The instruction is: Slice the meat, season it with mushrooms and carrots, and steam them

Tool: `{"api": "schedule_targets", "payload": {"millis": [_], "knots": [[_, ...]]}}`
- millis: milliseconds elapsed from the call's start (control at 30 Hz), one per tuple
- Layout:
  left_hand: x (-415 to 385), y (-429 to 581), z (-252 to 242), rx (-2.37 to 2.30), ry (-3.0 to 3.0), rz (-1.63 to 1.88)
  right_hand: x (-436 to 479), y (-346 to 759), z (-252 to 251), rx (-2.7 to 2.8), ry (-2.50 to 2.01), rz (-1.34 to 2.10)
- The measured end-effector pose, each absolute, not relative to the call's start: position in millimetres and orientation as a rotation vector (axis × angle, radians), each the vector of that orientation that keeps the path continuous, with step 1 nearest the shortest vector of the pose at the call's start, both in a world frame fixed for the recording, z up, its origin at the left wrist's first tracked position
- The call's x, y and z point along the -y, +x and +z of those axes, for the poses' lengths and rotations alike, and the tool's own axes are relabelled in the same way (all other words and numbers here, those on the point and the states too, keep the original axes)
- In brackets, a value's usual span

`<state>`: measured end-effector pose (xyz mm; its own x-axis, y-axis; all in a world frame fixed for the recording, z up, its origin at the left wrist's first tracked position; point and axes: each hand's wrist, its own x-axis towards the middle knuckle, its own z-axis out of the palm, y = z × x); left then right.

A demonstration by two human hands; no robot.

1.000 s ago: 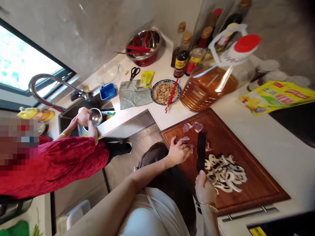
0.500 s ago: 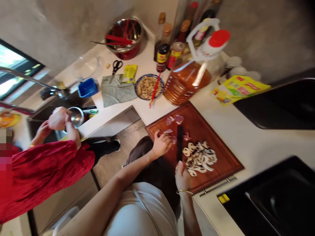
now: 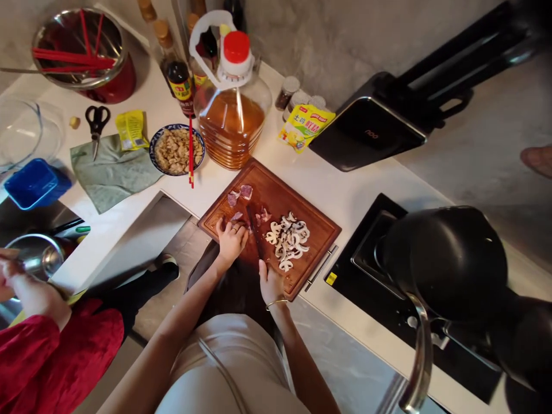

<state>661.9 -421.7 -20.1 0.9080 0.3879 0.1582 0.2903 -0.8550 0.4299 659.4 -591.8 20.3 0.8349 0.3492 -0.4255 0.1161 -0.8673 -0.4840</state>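
- Several meat slices [image 3: 246, 192] near upper-left edge of cutting board [image 3: 279, 200].
- Right hand [image 3: 271, 280] clasps kitchen knife [image 3: 255, 231].
- Left hand [image 3: 232, 240] curled beside it; pinch unclear.
- Meat shifting could send knife into fingers.

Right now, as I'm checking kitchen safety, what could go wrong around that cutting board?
The left hand has its fingers close beside the knife in the right hand, so a slip might nick them. The pink, raw-looking meat shares the cutting board with sliced mushrooms, so juices could spread. The red chopsticks jut past the plate's rim and might get knocked off.
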Motion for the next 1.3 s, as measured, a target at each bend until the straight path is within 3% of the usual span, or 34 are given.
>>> {"api": "schedule_targets", "payload": {"millis": [1300], "knots": [[430,664,-19,-0.548,2.731,0.224,548,661,13,0.275,-2.683,0.882]]}}
